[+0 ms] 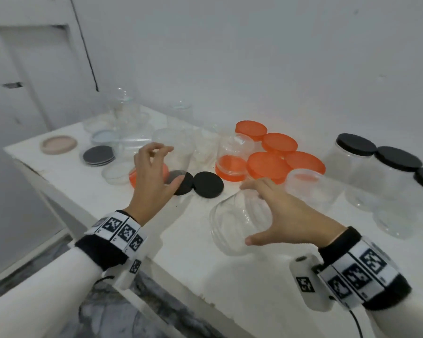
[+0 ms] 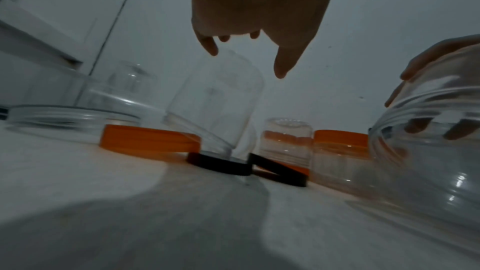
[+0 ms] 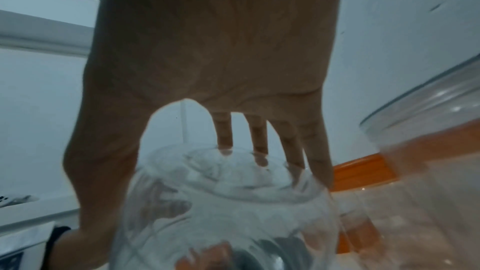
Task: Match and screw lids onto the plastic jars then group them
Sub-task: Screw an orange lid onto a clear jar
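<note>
While the right grip point(image 1: 276, 215) clasps a clear jar point(image 1: 237, 223), left grip point(image 1: 154, 174) hangs spread.

Five orange lids point(image 1: 279, 142), five black lids point(image 1: 208, 184), two hands point(image 1: 152, 181).

The head camera is looking down across the counter point(image 1: 137, 215); both wrist cameras are sitting low and close, looking forward, sharing the black lid point(image 2: 219, 164) with it

Tilted clear jar point(image 1: 239, 223), black lids point(image 1: 208, 184) beside
</note>
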Demonstrator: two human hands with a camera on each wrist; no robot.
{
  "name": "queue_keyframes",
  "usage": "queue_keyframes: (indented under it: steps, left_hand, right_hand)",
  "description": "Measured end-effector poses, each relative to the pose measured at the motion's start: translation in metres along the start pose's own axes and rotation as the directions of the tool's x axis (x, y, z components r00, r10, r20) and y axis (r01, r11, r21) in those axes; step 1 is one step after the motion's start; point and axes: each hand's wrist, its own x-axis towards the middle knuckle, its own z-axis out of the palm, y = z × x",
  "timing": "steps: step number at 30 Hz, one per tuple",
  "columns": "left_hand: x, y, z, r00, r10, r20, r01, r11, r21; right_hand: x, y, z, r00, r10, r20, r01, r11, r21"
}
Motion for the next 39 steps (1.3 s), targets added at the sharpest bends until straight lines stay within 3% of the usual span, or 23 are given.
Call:
queue_keyframes:
  steps: [3, 7, 16, 21, 27, 39]
  left_hand:
    - [0.015, -0.027, -0.004, 0.991, -0.103, 0.088, 0.101, 0.995, 0.026]
    - [0.037, -0.043, 0.000, 0.955, -0.188, 0.230, 0.208, 0.976, -0.065]
    - [0.060, -0.056, -0.002, 0.937, -0.091, 0.339, 0.197, 0.935, -0.294]
    - [0.081, -0.063, -0.026, 0.972, 0.009, 0.234, 0.079, 0.928, -0.364]
    - [0.139, -0.091, -0.052, 0.998, -0.003, 0.058, 0.026, 0.911, -0.411]
    - [0.182, -0.131, -0.009, 0.997, -0.077, -0.030, 0.063, 0.940, -0.336]
  right_hand:
    - [0.021, -0.008, 0.006, 0.999, 0.023, -0.031, -0.022, 0.999, 0.038]
    - [0.043, -0.016, 0.013, 0.997, 0.056, -0.045, -0.054, 0.997, 0.061]
    - [0.065, -0.036, 0.023, 0.987, 0.123, -0.099, -0.117, 0.991, 0.059]
    - [0.076, -0.049, 0.027, 0.984, 0.139, -0.109, -0.135, 0.990, 0.044]
    - [0.091, -0.059, 0.030, 0.980, 0.162, -0.115, -0.158, 0.986, 0.046]
    - [0.089, -0.060, 0.027, 0.970, 0.230, -0.083, -0.225, 0.972, 0.061]
